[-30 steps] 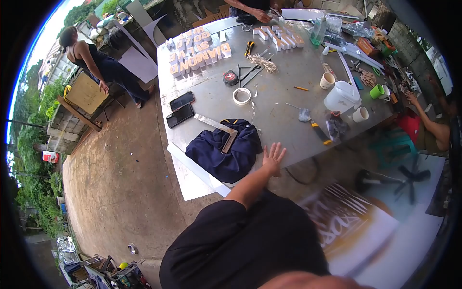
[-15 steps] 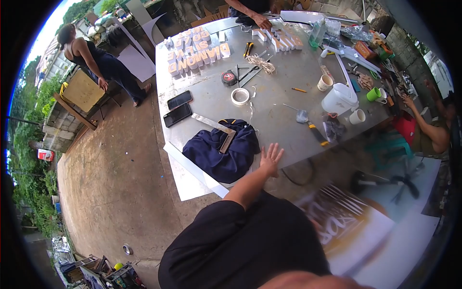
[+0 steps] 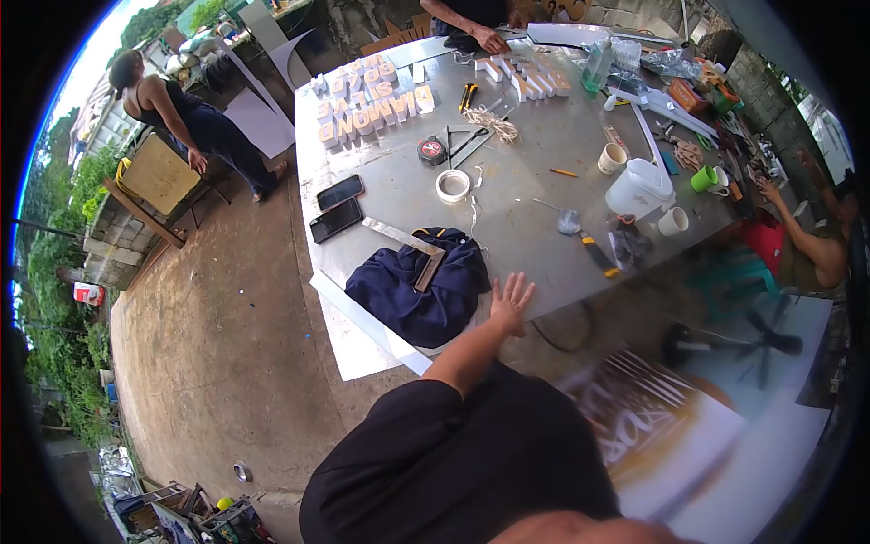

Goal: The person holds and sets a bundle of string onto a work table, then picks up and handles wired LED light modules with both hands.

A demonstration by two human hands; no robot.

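Observation:
My left hand [image 3: 512, 304] lies flat on the near edge of the metal table [image 3: 535, 245], fingers spread, holding nothing. Just left of it is a bunched navy cloth garment [image 3: 408, 295]. A metal try square [image 3: 428, 272] rests on that cloth. Two phones [image 3: 336, 220] lie beyond, beside the table's left edge. A roll of white tape [image 3: 452, 186] and a red and black tape measure [image 3: 431, 150] sit farther in. To the right of my hand is a yellow and black handled tool [image 3: 599, 257]. My right hand does not show.
Cut-out letters [image 3: 362, 113] stand at the far left of the table. A white tub [image 3: 637, 189] and cups [image 3: 673, 220] are on the right. Another person's hand [image 3: 490, 41] is at the far edge; other people are left and right. A fan [image 3: 770, 335] and printed sheet [image 3: 652, 417] lie below right.
The view has shifted very slightly. My left hand keeps its place on the table edge. The fan blades at the right appear at a different angle.

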